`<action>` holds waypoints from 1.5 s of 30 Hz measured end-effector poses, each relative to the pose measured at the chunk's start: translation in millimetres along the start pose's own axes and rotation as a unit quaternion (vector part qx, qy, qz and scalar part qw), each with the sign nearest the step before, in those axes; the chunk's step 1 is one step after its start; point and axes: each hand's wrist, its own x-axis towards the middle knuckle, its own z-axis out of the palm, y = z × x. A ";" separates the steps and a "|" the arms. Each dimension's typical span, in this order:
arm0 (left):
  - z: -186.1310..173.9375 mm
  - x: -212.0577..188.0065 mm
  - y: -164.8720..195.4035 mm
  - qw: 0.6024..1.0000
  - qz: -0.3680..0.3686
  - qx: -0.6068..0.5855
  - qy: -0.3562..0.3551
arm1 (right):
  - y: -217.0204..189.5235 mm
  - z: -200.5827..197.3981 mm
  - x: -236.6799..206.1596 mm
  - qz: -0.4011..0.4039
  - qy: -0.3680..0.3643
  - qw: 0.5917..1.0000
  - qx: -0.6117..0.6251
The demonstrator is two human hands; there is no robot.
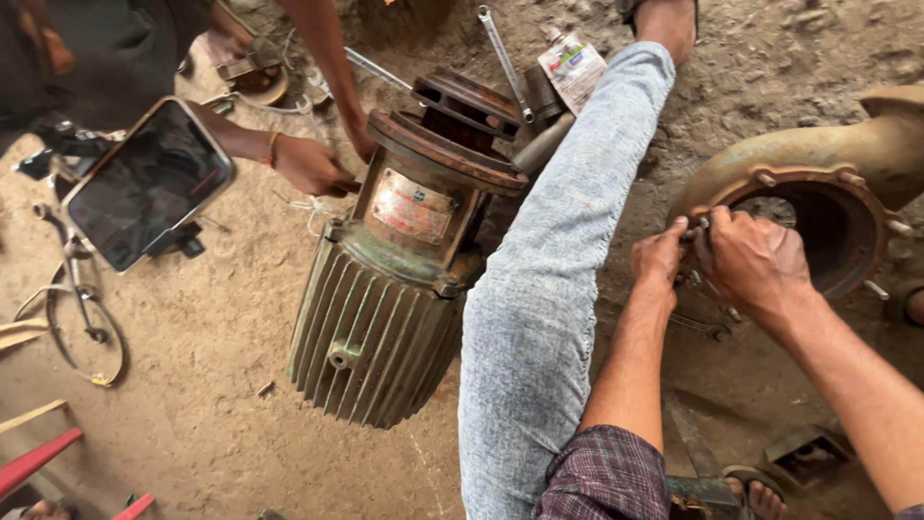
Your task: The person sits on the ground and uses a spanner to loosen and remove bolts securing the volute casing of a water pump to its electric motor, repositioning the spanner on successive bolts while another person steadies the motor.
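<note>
Head view: both of the person's hands are seen pressed together at the near-left rim of a rusty round pump casing, which lies on the dirt floor toward the right edge of the picture, its open mouth facing up and toward the camera. The left hand is held just beside and to the left of the right hand; the fingers of both are curled together on something small and dark at the flange, where a bolt or nut may be gripped, though what exactly is clamped cannot be told. The flange rim is studded with short bolts set around the opening, and the worked spot lies directly ahead of the fingertips, the right hand being slightly nearer the bore. The person's outstretched leg in pale jeans is laid diagonally between the casing and a green finned electric motor, whose long axis runs from near-left to far-right, so room to the left of the hands is closed off by the knee. Open floor is left only below the casing, where a flat metal tool lies. Beyond the motor, another person's hand is set at its rusted end plate, and a phone is held at the far left.
</note>
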 end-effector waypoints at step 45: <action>-9.9 -12.9 3.4 0.999 -0.001 0.002 -0.053 | -6.3 229.9 -97.1 0.007 -0.124 0.992 0.012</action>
